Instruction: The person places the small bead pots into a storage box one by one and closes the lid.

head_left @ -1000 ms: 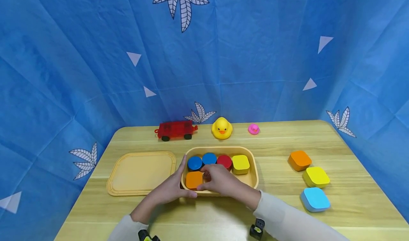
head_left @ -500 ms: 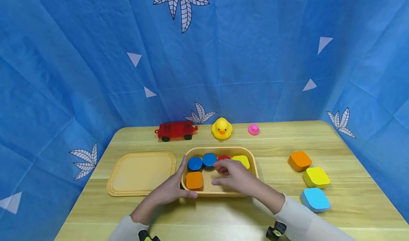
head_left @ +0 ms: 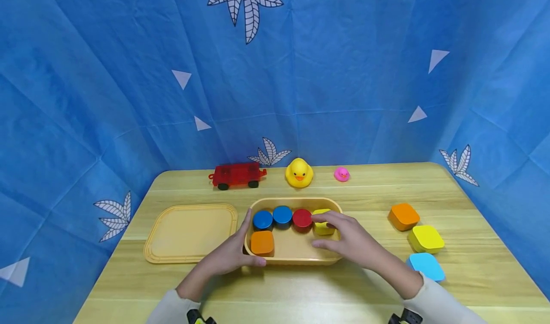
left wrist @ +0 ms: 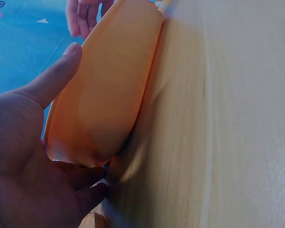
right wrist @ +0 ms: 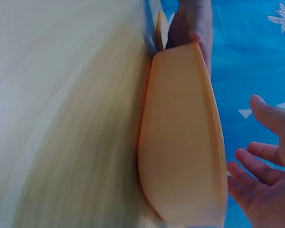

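Tan plastic box (head_left: 294,245), open at the top, sits on the wooden table (head_left: 301,300) between the person's two hands. The left hand (head_left: 229,252) grips its near left corner, thumb along the near wall, fingers bent round the end. The right hand (head_left: 352,240) hangs over the other end, thumb and fingers apart and loosely bent, holding nothing.

Just right of the left hand, inside the box, I see an orange rounded-square block (head_left: 262,243), and beyond it a blue cylinder (head_left: 263,220). A second blue cylinder (head_left: 282,216) comes next, then a red cylinder (head_left: 302,219) just left of the right fingertips. A yellow rounded-square block (head_left: 320,216) is partly hidden by the right fingers.

Off to the right of the right hand stand another orange block (head_left: 404,216), another yellow block (head_left: 426,238) and a light-blue block (head_left: 427,266), the last partly behind the forearm. A flat tan lid (head_left: 191,231) lies left of the left hand. Beyond both hands stand a red toy wagon (head_left: 237,173), a yellow duck (head_left: 299,173) and a small pink duck (head_left: 342,174).
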`<action>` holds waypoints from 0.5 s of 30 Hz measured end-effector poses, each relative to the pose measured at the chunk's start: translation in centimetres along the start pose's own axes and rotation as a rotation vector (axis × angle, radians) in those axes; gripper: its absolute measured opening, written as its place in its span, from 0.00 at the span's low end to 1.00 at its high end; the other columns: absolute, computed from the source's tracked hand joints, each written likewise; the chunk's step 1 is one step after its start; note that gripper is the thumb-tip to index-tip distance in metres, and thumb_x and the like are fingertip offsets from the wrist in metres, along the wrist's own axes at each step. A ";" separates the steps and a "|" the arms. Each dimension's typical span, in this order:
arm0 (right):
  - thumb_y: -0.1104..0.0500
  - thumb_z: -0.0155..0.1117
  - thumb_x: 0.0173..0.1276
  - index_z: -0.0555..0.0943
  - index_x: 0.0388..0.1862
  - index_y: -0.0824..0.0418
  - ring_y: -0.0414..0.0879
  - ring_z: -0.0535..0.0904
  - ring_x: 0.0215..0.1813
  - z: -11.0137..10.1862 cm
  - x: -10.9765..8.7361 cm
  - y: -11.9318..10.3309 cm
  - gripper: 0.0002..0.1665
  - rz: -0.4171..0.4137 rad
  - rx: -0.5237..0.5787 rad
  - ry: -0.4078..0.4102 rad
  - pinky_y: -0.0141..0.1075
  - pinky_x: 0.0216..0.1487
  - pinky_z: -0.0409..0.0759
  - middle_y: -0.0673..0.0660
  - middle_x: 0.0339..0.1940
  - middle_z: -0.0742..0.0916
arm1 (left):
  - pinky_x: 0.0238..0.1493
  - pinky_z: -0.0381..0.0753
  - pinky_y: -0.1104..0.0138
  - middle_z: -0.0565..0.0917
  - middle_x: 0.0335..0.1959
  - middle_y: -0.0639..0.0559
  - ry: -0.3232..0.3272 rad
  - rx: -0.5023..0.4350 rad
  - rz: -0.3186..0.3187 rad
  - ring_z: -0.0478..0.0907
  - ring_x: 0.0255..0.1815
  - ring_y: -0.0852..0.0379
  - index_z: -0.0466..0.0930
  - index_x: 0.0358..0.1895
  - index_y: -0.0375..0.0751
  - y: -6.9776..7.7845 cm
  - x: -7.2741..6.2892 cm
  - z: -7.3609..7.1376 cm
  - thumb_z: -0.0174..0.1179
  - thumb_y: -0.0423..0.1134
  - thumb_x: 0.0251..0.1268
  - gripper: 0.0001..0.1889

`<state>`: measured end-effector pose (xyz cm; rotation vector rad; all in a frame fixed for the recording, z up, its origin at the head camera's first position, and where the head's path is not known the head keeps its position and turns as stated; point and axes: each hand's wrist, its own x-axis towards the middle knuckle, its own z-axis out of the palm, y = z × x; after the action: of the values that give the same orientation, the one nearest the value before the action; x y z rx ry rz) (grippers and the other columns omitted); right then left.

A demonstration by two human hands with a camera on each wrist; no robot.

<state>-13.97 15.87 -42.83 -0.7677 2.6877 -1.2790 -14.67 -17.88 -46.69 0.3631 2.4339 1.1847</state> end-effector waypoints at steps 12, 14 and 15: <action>0.48 0.74 0.68 0.79 0.68 0.60 0.61 0.81 0.64 -4.5 -3.1 3.2 0.33 0.048 -0.117 0.136 0.57 0.63 0.79 0.57 0.65 0.84 | 0.77 0.56 0.37 0.43 0.86 0.43 0.001 0.007 -0.001 0.50 0.83 0.33 0.23 0.84 0.59 -0.1 0.1 0.0 0.76 0.61 0.53 0.71; 0.48 0.74 0.68 0.79 0.69 0.60 0.60 0.80 0.65 -5.2 -3.6 3.6 0.34 0.070 -0.123 0.142 0.58 0.64 0.78 0.57 0.66 0.84 | 0.77 0.56 0.37 0.43 0.86 0.43 0.002 0.005 -0.002 0.50 0.83 0.33 0.24 0.84 0.59 -0.2 0.1 0.0 0.76 0.61 0.53 0.71; 0.48 0.74 0.69 0.78 0.69 0.59 0.60 0.79 0.66 -5.6 -3.8 3.8 0.34 0.081 -0.127 0.143 0.58 0.64 0.78 0.58 0.66 0.83 | 0.77 0.56 0.37 0.43 0.86 0.43 0.002 0.005 -0.003 0.50 0.83 0.33 0.24 0.84 0.60 -0.2 0.1 0.0 0.76 0.61 0.53 0.71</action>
<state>-13.68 23.58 -42.58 -0.5922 2.9042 -1.1989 -14.79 -18.01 -46.90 0.3603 2.4385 1.1792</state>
